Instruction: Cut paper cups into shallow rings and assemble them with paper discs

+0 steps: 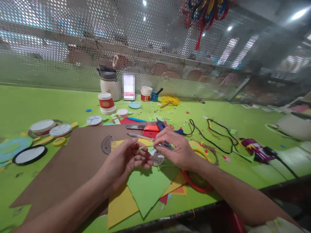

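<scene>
Both hands meet over the middle of the green table (43, 103). My left hand (126, 160) pinches a thin green paper strip (147, 147) with its fingers closed. My right hand (176, 149) grips a small dark tool (167, 145), scissors by the look of it, at that strip. A small round white disc (157, 158) sits just under the fingers of both hands. Below the hands lie green (148, 189), yellow (120, 205) and orange paper triangles. A brown cardboard sheet (73, 161) lies under my left forearm.
Round clock-face discs (60, 130) and lids lie at the left. A red-and-white cup (106, 103), a white jug (109, 82) and small pots stand at the back. A pink glue gun (257, 150) with black cables (218, 132) lies at the right. A perforated metal screen closes the far side.
</scene>
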{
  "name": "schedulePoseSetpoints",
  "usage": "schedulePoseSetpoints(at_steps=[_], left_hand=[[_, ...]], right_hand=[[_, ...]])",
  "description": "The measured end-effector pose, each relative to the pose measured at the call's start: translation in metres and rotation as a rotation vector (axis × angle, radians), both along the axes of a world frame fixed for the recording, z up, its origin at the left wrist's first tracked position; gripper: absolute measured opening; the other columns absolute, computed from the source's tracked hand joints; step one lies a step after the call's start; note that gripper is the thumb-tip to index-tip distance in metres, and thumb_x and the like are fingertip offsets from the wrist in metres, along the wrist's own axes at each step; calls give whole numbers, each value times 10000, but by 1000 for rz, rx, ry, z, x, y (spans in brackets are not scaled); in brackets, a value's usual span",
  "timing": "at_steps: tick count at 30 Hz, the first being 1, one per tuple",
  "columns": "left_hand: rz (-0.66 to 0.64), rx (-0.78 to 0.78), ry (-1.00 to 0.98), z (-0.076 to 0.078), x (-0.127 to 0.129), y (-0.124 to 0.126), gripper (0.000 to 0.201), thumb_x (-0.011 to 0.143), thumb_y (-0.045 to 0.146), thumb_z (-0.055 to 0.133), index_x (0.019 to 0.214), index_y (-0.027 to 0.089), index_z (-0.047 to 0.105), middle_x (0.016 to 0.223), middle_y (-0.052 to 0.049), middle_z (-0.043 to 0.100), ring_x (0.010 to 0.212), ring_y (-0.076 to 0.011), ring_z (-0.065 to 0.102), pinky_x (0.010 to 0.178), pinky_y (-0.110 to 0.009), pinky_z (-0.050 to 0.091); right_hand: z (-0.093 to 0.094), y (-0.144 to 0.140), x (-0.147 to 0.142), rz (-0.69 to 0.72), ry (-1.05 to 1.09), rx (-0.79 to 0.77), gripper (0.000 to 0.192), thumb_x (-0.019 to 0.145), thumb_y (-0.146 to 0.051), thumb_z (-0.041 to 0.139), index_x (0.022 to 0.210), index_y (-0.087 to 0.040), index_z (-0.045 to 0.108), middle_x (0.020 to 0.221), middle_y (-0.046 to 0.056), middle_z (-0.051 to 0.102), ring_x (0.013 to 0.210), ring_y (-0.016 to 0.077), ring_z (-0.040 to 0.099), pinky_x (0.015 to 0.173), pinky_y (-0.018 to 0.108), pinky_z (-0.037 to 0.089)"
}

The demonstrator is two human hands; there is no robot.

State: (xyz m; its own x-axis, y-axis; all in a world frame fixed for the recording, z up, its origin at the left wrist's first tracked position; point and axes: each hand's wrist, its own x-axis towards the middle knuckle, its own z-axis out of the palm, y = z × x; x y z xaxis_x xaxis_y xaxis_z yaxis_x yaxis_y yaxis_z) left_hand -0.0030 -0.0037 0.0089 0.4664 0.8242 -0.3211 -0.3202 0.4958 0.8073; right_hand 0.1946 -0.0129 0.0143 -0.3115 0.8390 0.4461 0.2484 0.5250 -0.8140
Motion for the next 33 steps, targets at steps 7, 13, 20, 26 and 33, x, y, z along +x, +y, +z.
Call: schedulePoseSetpoints(at_steps=[7,13,20,26,33], left_hand=[[59,227,26,5,1,-5,140,768,202,689,905,176,703,870,-32,683,778,-159,620,738,-254,495],[13,232,71,-2,1,-4,105,779,263,715,835,174,715,777,-31,651,742,-156,565,708,-257,447],[3,299,215,-9,0,1,153,799,315,708,753,169,721,698,-16,619,667,-126,491,635,-239,389],[-28,282,225,-7,1,1,170,762,299,738,664,166,700,630,-7,603,631,-125,498,618,-237,414],[-7,147,117,-2,6,-2,137,728,273,764,726,138,738,661,-35,654,606,-126,553,578,-229,459]], right_hand=[[-1,-5,-7,69,371,-569,262,732,-386,769,814,-182,624,746,2,627,641,131,584,653,298,501],[-6,-8,-13,90,508,-745,254,705,-333,807,816,-168,649,722,-3,634,631,115,581,659,286,479],[-10,-7,-14,61,471,-739,252,706,-341,807,817,-156,677,724,6,659,632,123,585,657,296,479],[-8,-6,-12,5,368,-680,242,740,-382,767,774,-155,690,669,-6,653,605,112,559,622,266,444],[-9,-4,-11,-22,300,-627,297,720,-449,760,733,-172,654,628,-21,630,577,115,549,597,273,443]])
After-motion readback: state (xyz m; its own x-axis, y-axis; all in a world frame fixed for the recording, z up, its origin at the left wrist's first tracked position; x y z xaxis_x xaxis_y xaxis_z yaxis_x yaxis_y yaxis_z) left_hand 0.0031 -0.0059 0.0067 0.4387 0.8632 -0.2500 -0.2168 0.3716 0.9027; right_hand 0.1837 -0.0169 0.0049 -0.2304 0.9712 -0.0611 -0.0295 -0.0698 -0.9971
